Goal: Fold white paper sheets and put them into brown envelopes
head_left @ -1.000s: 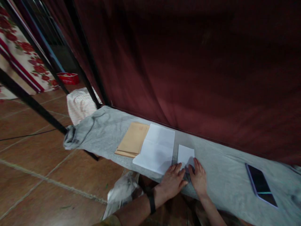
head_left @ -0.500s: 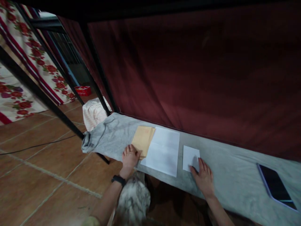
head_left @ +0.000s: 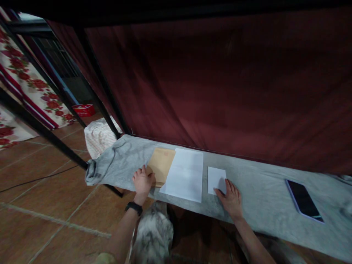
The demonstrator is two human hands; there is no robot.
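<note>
"on the long grey cloth [head_left: 255, 190], a few bits of paper sit in a row, left to right. brown envelopes [head_left: 161, 163] first, stacked a bit unevenly, then a big white sheet [head_left: 185, 176] right up against them, then a small white paper [head_left: 214, 178] off on its own with a strip of cloth between."

"ok and the hands? what are they up to?"

"well apart from each other. left hand [head_left: 143, 182] is down at the near left corner of the envelopes, thumb over that corner and fingers along the left side. honestly can't tell if it's actually got hold of anything. there's a dark band [head_left: 134, 208] on that wrist."

"and the right one?"

"right hand [head_left: 230, 198] is at the near right corner of the small paper. thumb by the near edge, fingers by the right edge, with a clear gap between them, so it isn't clamped on anything."

"anything else lying around?"

"yeah, a phone [head_left: 304, 200] with a dark screen, flat on the cloth well over to the right. dark red curtain [head_left: 214, 91] hanging behind it all. way back left there's a red basket [head_left: 84, 110] on the tiled floor [head_left: 52, 190], and a pale striped cloth [head_left: 99, 137] nearer, just past the grey one."
</note>
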